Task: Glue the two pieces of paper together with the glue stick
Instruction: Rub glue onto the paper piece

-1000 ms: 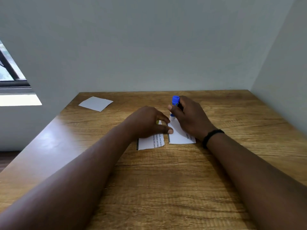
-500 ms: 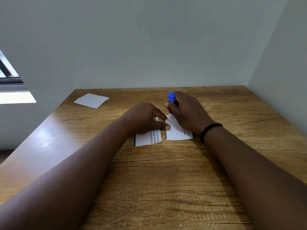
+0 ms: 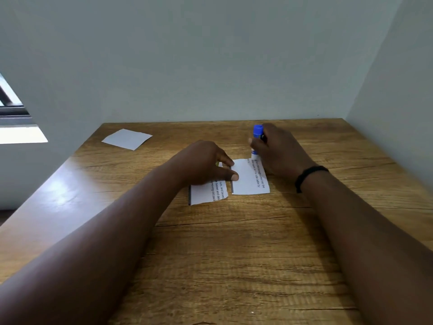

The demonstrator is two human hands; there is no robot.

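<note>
Gluing looks to be the step in hand — the right hand (image 3: 278, 148) grips the blue glue stick (image 3: 256, 140) upright, its tip at the far edge of the right paper piece (image 3: 249, 178). Just left of that piece, the left hand (image 3: 203, 163) presses flat, fingers spread, on the torn left paper piece (image 3: 208, 192). Next, I judge, comes a steady swipe along that edge — then overlapping the two, which now lie apart.

Blue-capped glue stick (image 3: 257, 135), white black-printed papers (image 3: 249, 178), brown woodgrain table (image 3: 234, 254), black wristband (image 3: 309, 175).
</note>
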